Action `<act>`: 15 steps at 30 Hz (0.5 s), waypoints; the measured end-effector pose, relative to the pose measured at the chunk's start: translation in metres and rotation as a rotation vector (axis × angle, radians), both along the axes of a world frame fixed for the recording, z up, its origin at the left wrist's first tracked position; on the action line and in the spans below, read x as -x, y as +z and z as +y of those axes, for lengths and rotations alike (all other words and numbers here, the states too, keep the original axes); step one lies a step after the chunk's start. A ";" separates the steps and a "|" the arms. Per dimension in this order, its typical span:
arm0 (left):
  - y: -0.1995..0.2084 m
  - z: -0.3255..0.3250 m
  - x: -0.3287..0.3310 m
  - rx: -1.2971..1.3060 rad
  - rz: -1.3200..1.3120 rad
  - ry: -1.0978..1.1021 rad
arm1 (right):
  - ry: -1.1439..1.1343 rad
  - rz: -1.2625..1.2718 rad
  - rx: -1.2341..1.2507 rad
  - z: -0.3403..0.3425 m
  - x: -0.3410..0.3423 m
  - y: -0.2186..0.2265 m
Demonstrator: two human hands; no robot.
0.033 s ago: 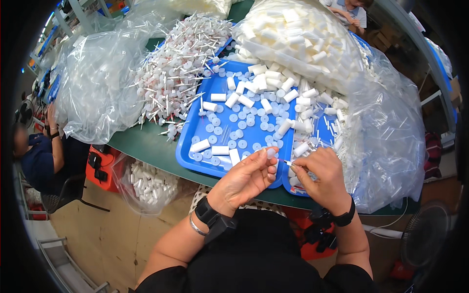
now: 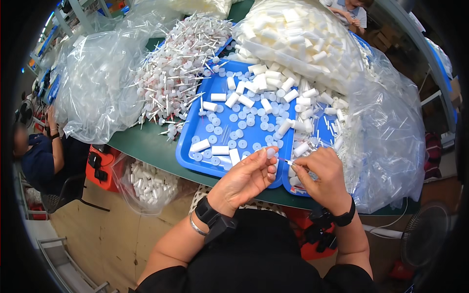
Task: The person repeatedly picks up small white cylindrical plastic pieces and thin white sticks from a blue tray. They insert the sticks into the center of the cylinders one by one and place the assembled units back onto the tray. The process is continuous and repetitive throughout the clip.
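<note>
Over the near right corner of the blue tray (image 2: 181, 155), my left hand (image 2: 246, 177) pinches a small translucent plastic disc (image 2: 270, 153) between thumb and fingertips. Just to its right, my right hand (image 2: 320, 173) grips a thin white stick (image 2: 289, 163) whose slender, darker tip points at the disc. Whether tip and disc touch is too small to tell. Loose translucent discs (image 2: 243, 144) and white cylinders (image 2: 221, 150) lie scattered in the tray under my hands.
A heap of assembled white sticks with discs (image 2: 183, 63) covers the table's left. A bag of white cylinders (image 2: 303, 39) stands at the back. Clear plastic bags (image 2: 100, 83) flank both sides. A second blue tray (image 2: 322, 129) holds cylinders and thin sticks. A co-worker (image 2: 41, 151) sits far left.
</note>
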State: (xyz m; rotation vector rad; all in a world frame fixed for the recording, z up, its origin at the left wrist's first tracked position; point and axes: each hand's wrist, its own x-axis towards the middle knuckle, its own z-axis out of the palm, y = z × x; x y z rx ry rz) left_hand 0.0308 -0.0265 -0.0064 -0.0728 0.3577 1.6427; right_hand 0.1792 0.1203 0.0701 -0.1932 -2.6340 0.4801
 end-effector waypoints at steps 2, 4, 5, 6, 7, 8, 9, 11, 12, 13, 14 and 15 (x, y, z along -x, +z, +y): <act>0.000 0.000 0.000 0.012 -0.004 -0.001 | -0.019 0.005 -0.008 0.001 -0.001 -0.001; 0.001 0.000 -0.001 0.016 0.000 0.003 | -0.027 0.005 -0.021 0.002 -0.001 -0.001; 0.001 0.001 -0.001 0.013 0.006 0.008 | -0.026 -0.001 -0.025 0.002 -0.001 -0.001; 0.001 0.001 -0.001 0.010 0.013 0.013 | -0.025 -0.007 -0.028 0.001 -0.002 -0.001; 0.001 0.001 -0.001 0.013 0.032 0.017 | -0.024 -0.013 -0.033 0.001 -0.002 -0.001; 0.001 0.001 -0.002 0.017 0.051 0.021 | -0.019 -0.006 -0.044 0.001 -0.002 0.000; 0.000 0.002 -0.002 0.020 0.070 0.025 | -0.013 0.001 -0.055 0.000 -0.002 0.001; 0.001 0.002 -0.006 0.060 0.175 0.021 | -0.001 0.022 -0.075 -0.001 -0.002 0.001; 0.002 0.002 -0.008 0.080 0.227 0.020 | 0.005 0.035 -0.084 -0.003 0.000 0.000; 0.004 0.003 -0.011 0.079 0.220 0.009 | 0.009 0.048 -0.094 -0.005 0.000 0.000; 0.005 0.003 -0.014 0.077 0.214 -0.001 | 0.003 0.046 -0.080 -0.006 0.001 -0.001; 0.006 0.003 -0.017 0.076 0.207 -0.011 | -0.003 0.043 -0.065 -0.007 0.001 -0.005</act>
